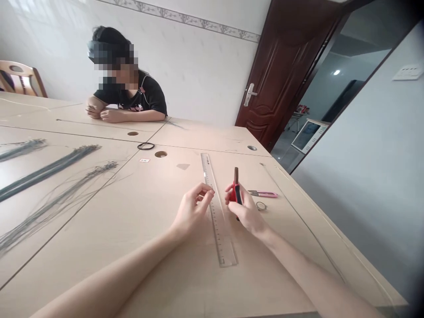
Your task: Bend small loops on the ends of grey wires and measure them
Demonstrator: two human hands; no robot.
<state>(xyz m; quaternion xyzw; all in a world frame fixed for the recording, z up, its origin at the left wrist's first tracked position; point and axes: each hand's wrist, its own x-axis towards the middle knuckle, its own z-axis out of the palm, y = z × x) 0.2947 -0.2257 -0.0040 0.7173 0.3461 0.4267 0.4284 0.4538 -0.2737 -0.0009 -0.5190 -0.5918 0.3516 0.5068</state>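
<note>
My left hand point(195, 205) is closed in a pinch above the clear ruler point(217, 221). A tiny thin loop, perhaps wire, shows at its fingertips; the rest is too small to make out. To the right of the ruler, my right hand point(247, 212) is wrapped around red-and-black-handled pliers point(236, 190). Their narrow metal tip points up and away from me, and the fingers partly hide the handles. Just beyond that hand lie a pink-handled cutting tool point(267, 194) and a small round ring point(261, 206).
Bundles of thin grey strands point(49, 170) lie on the table point(149, 274) at left. A black band point(146, 146), a small label point(144, 160) and cable holes point(160, 154) are farther back. Another person point(132, 99) sits across the table. A brown door point(281, 57) stands beyond.
</note>
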